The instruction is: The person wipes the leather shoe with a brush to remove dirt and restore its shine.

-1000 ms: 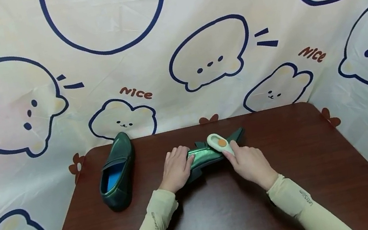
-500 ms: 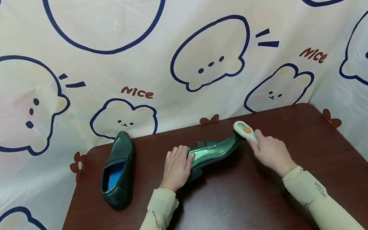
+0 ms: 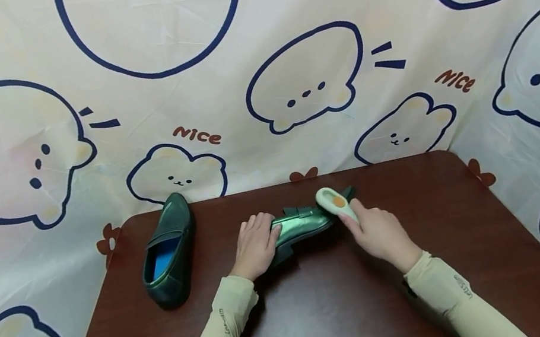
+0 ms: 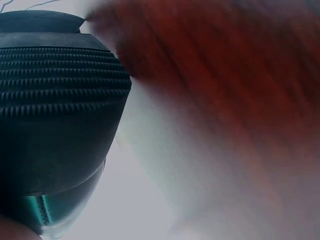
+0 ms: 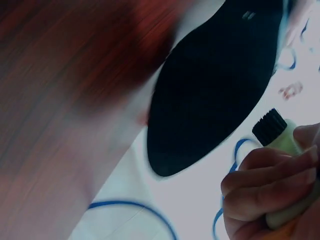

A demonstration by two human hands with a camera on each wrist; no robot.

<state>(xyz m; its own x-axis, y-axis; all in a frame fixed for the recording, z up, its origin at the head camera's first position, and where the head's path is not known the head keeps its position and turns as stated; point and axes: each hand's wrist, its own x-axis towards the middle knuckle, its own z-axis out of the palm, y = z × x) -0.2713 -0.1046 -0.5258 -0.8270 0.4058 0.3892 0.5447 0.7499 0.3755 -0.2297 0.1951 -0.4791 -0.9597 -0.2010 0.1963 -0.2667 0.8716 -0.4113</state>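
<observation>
My left hand (image 3: 255, 247) grips a shiny dark green loafer (image 3: 301, 224) at its heel end, toe pointing right, held up over the table. Ridged tread on the loafer's sole (image 4: 55, 95) fills the left side of the left wrist view. In my right hand (image 3: 385, 237) is a pale green brush (image 3: 330, 200) with an orange spot on its back, lying over the front part of the loafer in the head view. Dark bristles (image 5: 270, 127) of that brush show in the right wrist view, beside the loafer's smooth dark sole (image 5: 210, 95).
A matching green loafer (image 3: 177, 221) with a blue insole stands at the table's left side, toe toward the back. Behind the brown wooden table (image 3: 327, 309) hangs a pale cloth (image 3: 224, 92) printed with cartoon outlines.
The brush in my right hand went right to the loafer's toe, then came back left over its front. My left hand keeps its hold on the heel end.
</observation>
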